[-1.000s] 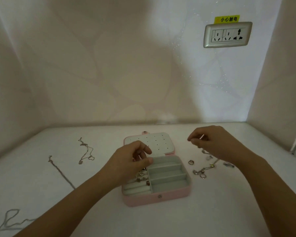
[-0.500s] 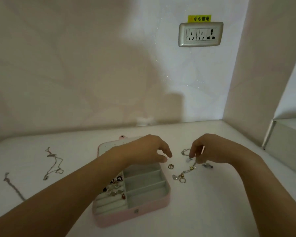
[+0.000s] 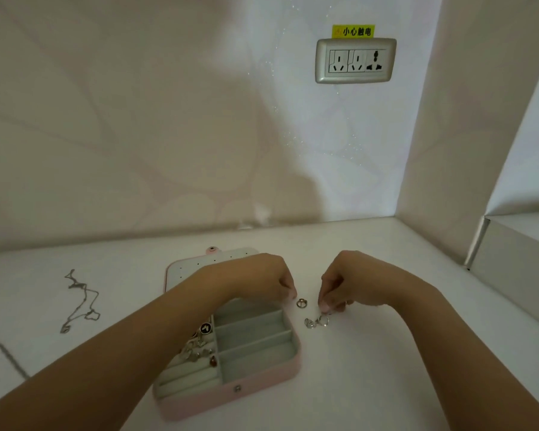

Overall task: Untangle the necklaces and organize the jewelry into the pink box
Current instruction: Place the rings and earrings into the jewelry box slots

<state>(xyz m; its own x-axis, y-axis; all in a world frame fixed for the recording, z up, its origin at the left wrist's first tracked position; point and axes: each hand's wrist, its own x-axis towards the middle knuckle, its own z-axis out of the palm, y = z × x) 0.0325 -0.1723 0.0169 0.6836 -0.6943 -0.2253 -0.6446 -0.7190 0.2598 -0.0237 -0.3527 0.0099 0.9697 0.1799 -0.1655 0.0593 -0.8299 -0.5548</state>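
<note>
Left hand (image 3: 262, 283) now nearer the loose ring (image 3: 301, 303)

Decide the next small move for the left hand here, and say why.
Probably pinch the ring with the left hand and drop it into the box: the ring lies loose on the table just beside those fingertips, and the box's right compartments look empty.

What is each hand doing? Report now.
Left hand: curled beside a ring; whether it holds anything cannot be told.
Right hand: pinching a silver piece.
</note>
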